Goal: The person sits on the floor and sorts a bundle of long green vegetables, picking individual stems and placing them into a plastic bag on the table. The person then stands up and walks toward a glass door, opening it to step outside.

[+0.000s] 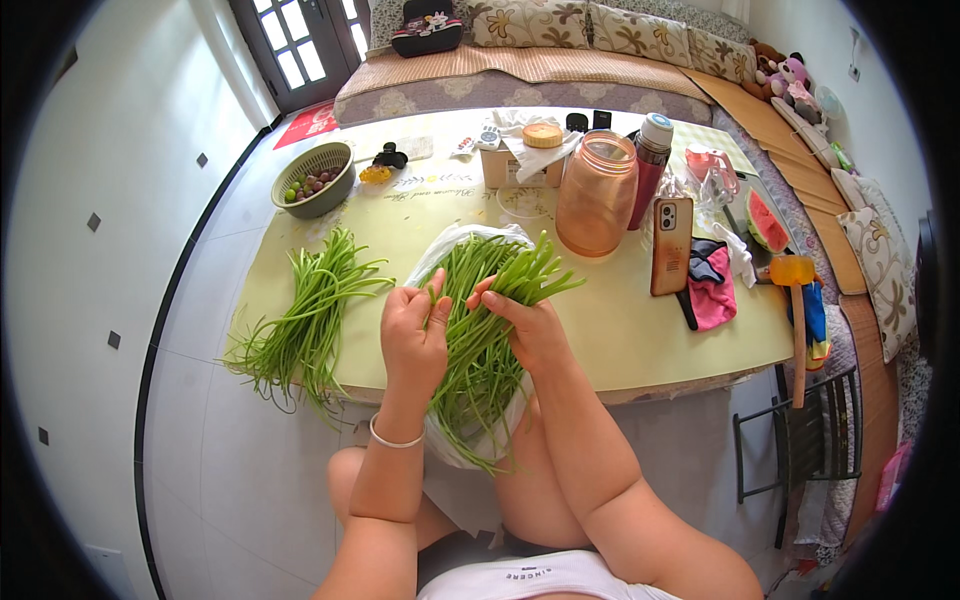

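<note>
My right hand (532,325) is closed around a bunch of long green vegetable stems (535,272), their ends fanned out past the thumb. Close beside it, my left hand (412,332) is pinched at the fingertips, with a bit of green stem showing there. A white bracelet (395,436) circles the left wrist. Under both hands, a white plastic bag (448,240) at the table's near edge holds more loose green stems (465,385), some hanging over my lap. A separate pile of green stems (312,310) lies on the table left of my left hand.
On the pale yellow table (400,215) stand a colander of grapes (318,180), a large amber jar (597,200), a dark red flask (652,165) and a propped phone (671,245). Watermelon (766,222) and a yellow-headed mallet (795,310) sit right. A dark metal chair (800,440) is nearby.
</note>
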`<state>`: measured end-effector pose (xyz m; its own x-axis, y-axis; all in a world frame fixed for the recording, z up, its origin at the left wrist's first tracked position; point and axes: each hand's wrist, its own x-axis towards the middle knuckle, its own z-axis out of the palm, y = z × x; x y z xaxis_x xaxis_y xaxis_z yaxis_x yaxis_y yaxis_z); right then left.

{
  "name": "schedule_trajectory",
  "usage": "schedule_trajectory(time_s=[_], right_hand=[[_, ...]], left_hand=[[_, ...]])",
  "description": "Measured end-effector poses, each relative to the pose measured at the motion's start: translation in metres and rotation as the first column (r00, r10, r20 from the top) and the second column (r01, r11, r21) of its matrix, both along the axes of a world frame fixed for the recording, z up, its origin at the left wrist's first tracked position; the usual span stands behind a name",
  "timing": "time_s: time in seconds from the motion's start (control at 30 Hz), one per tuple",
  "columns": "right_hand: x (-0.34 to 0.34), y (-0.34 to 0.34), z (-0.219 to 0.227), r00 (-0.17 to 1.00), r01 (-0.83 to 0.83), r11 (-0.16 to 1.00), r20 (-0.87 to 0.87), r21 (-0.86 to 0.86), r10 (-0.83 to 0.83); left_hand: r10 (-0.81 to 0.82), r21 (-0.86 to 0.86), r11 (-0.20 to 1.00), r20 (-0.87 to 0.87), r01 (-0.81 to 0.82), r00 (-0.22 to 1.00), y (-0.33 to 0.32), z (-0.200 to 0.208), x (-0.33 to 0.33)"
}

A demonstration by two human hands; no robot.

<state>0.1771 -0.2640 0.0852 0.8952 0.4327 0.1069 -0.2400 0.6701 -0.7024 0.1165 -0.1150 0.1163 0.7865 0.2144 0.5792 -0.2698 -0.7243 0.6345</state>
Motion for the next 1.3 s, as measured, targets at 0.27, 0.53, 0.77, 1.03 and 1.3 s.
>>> schedule_trajectory(time_s=[0.27,0.53,0.77,1.03,1.3], right_hand=[[-0.009,0.005,0.008,0.993,0.012,0.998,0.118,-0.055,-0.005],[-0.007,0.008,0.002,0.998,0.054,0.998,-0.027,0.031,-0.054],[0.001,0.006,-0.003,0.985,0.033,0.974,-0.174,0.222,0.006],[0.0,0.0,0.0,0.992,0.089,0.924,-0.119,0.371,-0.047],[0.023,-0.042,-0.007,0.968,0.225,0.672,-0.241,0.705,-0.072]], left_hand=[[-0.088,-0.299,0.95,0.033,0.093,0.996,-0.016,0.009,-0.002],[-0.226,-0.101,0.968,0.063,0.231,0.972,-0.012,0.02,-0.002],[-0.086,-0.038,0.996,-0.067,0.083,0.994,0.018,-0.007,-0.012],[-0.236,0.153,0.948,-0.255,0.28,0.938,0.026,-0.008,-0.02],[-0.198,0.062,0.966,-0.457,0.253,0.867,0.055,-0.016,-0.02]])
